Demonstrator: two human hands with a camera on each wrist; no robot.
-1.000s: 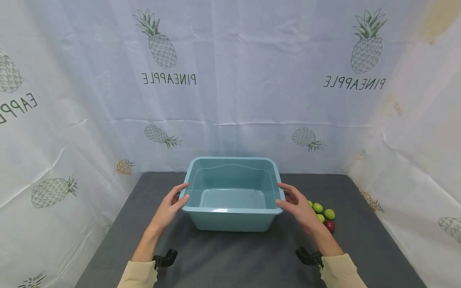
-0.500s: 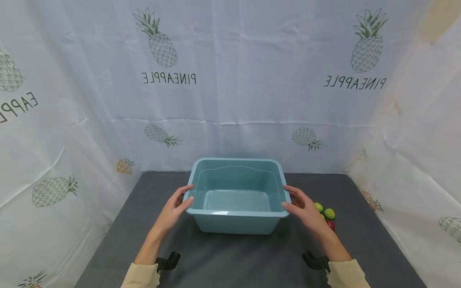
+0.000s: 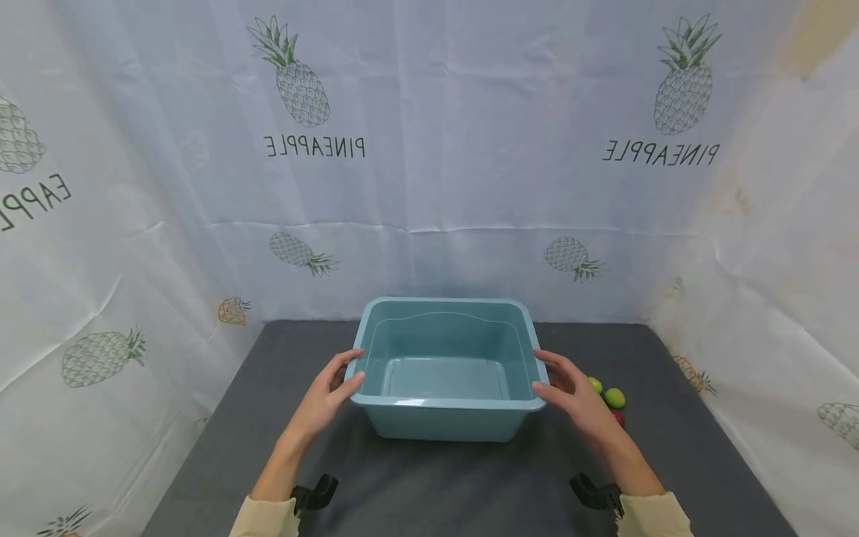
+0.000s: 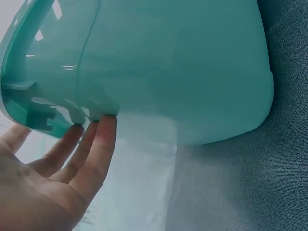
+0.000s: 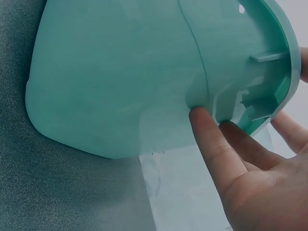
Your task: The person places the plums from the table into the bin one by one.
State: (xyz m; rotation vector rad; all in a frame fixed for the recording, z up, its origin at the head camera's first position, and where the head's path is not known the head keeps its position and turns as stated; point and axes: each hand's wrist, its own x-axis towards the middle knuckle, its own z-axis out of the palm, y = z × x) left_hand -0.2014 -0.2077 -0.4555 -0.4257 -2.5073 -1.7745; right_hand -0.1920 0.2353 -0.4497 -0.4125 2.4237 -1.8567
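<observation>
A blue-green plastic basin [image 3: 446, 421] stands on the dark tabletop, in the middle of the head view, its inside bare. On its left rim, my left hand [image 3: 322, 403] grips with the thumb over the edge. The left wrist view shows several fingers [image 4: 98, 154] of that hand against the basin's outer wall below the rim. Opposite it, my right hand [image 3: 580, 403] holds the right rim in the same way. In the right wrist view its fingers [image 5: 211, 144] touch the outer wall under the lip.
Small green round fruits [image 3: 614, 398] and a red one [image 3: 619, 418] lie right of my right hand, partly hidden by it. Behind the dark table [image 3: 429, 492] hangs a white curtain [image 3: 456, 186] printed with pineapples, which also runs along both sides.
The basin has shifted right and slightly toward me, with both hands moving along on its rim. My right hand now covers more of the fruits.
</observation>
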